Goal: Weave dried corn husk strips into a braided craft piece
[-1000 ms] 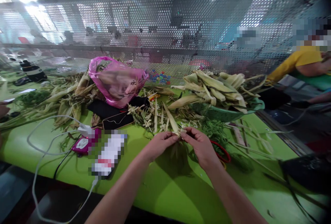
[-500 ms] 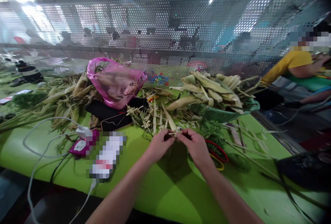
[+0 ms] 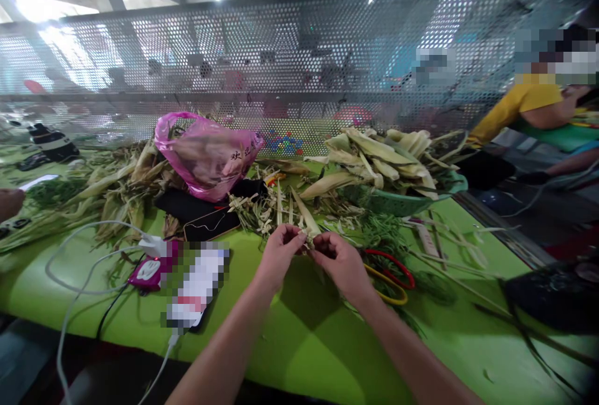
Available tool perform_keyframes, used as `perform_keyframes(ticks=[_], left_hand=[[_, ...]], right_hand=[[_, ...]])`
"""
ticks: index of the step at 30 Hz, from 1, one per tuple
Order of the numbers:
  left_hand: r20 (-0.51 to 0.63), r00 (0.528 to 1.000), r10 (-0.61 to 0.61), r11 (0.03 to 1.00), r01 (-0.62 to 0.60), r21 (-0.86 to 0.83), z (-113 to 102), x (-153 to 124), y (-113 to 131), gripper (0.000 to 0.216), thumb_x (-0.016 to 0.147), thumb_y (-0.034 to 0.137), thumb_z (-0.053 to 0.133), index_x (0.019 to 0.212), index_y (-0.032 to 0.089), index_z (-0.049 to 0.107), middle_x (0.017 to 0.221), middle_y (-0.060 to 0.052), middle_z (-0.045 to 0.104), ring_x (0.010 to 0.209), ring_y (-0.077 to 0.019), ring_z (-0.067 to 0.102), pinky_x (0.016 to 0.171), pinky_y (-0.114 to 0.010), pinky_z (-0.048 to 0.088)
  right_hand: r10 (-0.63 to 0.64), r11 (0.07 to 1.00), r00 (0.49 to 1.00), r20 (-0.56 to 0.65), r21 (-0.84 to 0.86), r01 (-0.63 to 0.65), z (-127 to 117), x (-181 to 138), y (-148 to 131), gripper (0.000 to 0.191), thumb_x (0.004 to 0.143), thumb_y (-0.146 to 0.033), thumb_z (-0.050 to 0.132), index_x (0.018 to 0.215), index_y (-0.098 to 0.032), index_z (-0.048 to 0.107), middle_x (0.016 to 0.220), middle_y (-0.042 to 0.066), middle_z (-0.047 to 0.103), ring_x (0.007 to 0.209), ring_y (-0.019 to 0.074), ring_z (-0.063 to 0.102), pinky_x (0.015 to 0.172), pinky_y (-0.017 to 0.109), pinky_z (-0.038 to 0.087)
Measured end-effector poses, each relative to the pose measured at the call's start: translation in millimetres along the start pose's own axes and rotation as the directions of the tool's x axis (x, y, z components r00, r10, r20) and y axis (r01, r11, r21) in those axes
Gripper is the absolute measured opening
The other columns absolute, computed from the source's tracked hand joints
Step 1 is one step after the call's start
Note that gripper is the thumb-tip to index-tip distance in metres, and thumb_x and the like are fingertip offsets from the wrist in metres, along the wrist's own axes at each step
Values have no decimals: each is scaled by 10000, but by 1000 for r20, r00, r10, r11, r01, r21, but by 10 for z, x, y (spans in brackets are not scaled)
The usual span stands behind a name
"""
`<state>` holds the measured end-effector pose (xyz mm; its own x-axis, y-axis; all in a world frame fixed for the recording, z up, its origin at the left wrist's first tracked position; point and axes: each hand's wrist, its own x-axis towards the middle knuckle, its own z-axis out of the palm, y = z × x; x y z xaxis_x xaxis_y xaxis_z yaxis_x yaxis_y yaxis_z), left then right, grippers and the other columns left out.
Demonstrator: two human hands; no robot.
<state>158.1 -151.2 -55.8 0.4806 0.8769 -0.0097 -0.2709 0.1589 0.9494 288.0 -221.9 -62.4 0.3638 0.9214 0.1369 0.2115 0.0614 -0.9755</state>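
Note:
My left hand (image 3: 282, 251) and my right hand (image 3: 337, 261) meet over the front middle of the green table. Between their closed fingertips is a small pale piece of corn husk (image 3: 307, 239), partly hidden by the fingers. Its fine shape is too small to make out. Just beyond the hands lies a long pale husk leaf (image 3: 305, 210), pointing away from me. Around it spreads a heap of short husk pieces (image 3: 255, 210). Right of my right hand are the red handle (image 3: 395, 266) and yellow handle (image 3: 390, 296) of what looks like scissors.
A green basket (image 3: 402, 204) overflows with dry husks. Left are a pink plastic bag (image 3: 187, 171), a phone (image 3: 194, 289) on a white cable and a purple power socket (image 3: 152, 271). Green fibre (image 3: 381, 230) lies right. A person in yellow (image 3: 540, 96) sits at far right; another person's hand (image 3: 10, 203) shows at far left.
My hands have shifted slightly left and up, still pinching the husk piece, which is turned differently. Another person's hand has entered at the left edge, by the far phone.

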Motion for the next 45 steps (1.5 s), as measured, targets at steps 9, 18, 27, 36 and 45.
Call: perform_keyframes(ticks=[9, 18, 27, 36, 45], left_hand=[[109, 994, -5, 988, -11, 152, -115, 60, 18, 291, 753, 428, 676, 732, 153, 583, 627, 28, 501, 582, -76, 441, 575, -215, 351], [165, 971, -172, 984, 177, -19, -136, 4, 98, 347, 691, 457, 729, 751, 158, 564, 684, 22, 539, 581, -69, 464, 592, -217, 362], [23, 998, -57, 998, 56, 39, -130, 43, 77, 349, 674, 454, 744, 769, 143, 618, 667, -4, 595, 620, -104, 548, 611, -230, 404], [35, 995, -97, 989, 100, -110, -214, 114, 5, 357, 660, 439, 764, 778, 152, 589, 678, 3, 610, 620, -109, 606, 606, -229, 466], [44, 998, -35, 998, 38, -56, -235, 239, -69, 378, 609, 420, 797, 746, 150, 571, 619, 6, 606, 559, -107, 577, 601, -249, 484]], right_hand=[[-56, 990, 998, 36, -127, 60, -59, -29, -122, 132, 730, -310, 663, 791, -194, 651, 703, 5, 637, 654, 165, 554, 643, 280, 446], [21, 999, 997, 75, -46, -18, -119, 37, -61, 229, 688, -367, 710, 797, -171, 664, 724, 11, 649, 674, 167, 564, 677, 285, 450], [43, 999, 997, 70, -24, -42, -119, 32, -35, 288, 658, -404, 755, 801, -171, 662, 691, 1, 625, 650, 158, 554, 637, 281, 448], [120, 983, 971, 206, 110, -144, -181, 41, -103, 322, 691, -440, 740, 834, -155, 695, 720, 11, 664, 619, 134, 556, 629, 267, 432], [-151, 950, 979, 135, -253, 181, -245, 128, 55, 298, 779, -437, 620, 797, -148, 691, 650, 13, 656, 573, 147, 552, 578, 267, 412]])
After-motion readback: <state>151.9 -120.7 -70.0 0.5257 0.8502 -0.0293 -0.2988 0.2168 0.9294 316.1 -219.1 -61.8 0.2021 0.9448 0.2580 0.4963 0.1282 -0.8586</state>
